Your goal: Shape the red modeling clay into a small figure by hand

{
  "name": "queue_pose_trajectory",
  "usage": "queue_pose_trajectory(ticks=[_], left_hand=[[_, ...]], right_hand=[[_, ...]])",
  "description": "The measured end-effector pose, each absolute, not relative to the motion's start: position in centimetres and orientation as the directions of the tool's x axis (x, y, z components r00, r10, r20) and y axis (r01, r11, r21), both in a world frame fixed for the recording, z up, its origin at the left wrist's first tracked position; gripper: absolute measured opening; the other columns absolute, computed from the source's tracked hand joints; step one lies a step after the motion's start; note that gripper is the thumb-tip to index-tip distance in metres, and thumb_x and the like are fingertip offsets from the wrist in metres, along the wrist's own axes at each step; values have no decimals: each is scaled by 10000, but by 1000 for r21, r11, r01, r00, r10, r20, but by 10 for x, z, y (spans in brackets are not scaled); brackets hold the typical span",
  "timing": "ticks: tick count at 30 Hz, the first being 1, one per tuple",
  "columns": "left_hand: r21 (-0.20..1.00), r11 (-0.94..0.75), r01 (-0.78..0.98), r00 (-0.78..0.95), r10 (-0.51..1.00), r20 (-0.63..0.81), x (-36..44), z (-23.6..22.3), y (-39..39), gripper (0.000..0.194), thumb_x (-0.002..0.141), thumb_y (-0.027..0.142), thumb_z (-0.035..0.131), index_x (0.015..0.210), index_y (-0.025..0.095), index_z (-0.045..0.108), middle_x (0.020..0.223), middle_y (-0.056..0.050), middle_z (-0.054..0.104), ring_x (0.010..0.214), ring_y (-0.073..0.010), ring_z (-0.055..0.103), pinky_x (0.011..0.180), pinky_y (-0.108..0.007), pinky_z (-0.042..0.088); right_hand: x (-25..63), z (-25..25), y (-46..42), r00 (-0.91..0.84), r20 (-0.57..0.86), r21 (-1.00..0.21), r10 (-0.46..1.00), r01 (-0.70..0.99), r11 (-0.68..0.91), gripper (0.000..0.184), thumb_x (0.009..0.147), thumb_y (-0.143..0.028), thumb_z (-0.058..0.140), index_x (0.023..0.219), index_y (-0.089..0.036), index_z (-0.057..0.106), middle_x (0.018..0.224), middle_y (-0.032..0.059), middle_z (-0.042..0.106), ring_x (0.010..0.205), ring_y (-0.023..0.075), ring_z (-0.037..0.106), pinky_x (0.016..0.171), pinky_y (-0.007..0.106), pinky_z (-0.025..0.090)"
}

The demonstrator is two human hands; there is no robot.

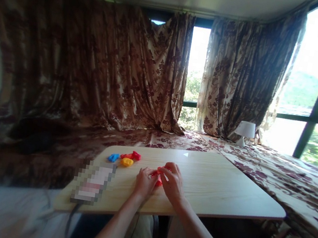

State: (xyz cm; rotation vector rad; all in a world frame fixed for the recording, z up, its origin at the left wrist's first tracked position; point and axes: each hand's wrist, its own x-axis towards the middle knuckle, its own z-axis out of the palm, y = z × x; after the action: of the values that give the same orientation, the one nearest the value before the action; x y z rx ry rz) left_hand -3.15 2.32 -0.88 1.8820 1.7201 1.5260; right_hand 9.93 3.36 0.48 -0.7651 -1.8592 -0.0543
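Note:
Over the near middle of the table, my left hand (145, 182) and my right hand (173, 181) are close together, fingers closed on a thin, crumpled red piece (159, 181). Most of that piece is hidden by the fingers, and its material is too small to tell. To the left of my hands lie three small crumpled pieces: a blue one (113, 157), a red one (131, 155) and a yellow one (126, 162). The yellow piece sits just in front of the red, with the blue at their left.
A pixelated flat object (94, 183) with a dark cable (70, 221) lies at the left front of the pale wooden table (226, 190). Behind the table is a flowered cloth surface (179, 140), where a white lamp (245, 130) stands near the windows. Patterned curtains (110, 63) hang behind.

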Motion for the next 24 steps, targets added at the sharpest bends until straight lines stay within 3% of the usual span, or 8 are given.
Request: queue_pose_trajectory(ticks=[6, 15, 24], left_hand=[[717, -321, 619, -201, 818, 540, -32, -7, 21, 244, 756, 278, 507, 872, 228, 716, 822, -44, 681, 890, -211, 558, 834, -319, 412], [715, -317, 623, -213, 811, 545, -31, -4, 20, 226, 740, 320, 528, 799, 211, 717, 804, -57, 685, 870, -227, 566, 823, -335, 412], [749, -306, 588, -269, 799, 538, -32, -5, 22, 179, 705, 267, 550, 752, 188, 704, 814, -57, 683, 882, -223, 563, 849, -350, 415]], right_hand=[[102, 5, 34, -158, 851, -358, 501, 522, 774, 210, 791, -154, 523, 964, -220, 622, 941, 60, 545, 867, 197, 523, 785, 327, 441], [104, 2, 37, -151, 822, -409, 549, 515, 753, 127, 763, -132, 513, 794, -219, 599, 839, 36, 553, 811, 189, 524, 740, 309, 436], [107, -6, 44, -49, 796, -537, 603, 402, 742, 346, 636, -12, 370, 867, -191, 554, 848, 54, 573, 817, 190, 553, 741, 312, 461]])
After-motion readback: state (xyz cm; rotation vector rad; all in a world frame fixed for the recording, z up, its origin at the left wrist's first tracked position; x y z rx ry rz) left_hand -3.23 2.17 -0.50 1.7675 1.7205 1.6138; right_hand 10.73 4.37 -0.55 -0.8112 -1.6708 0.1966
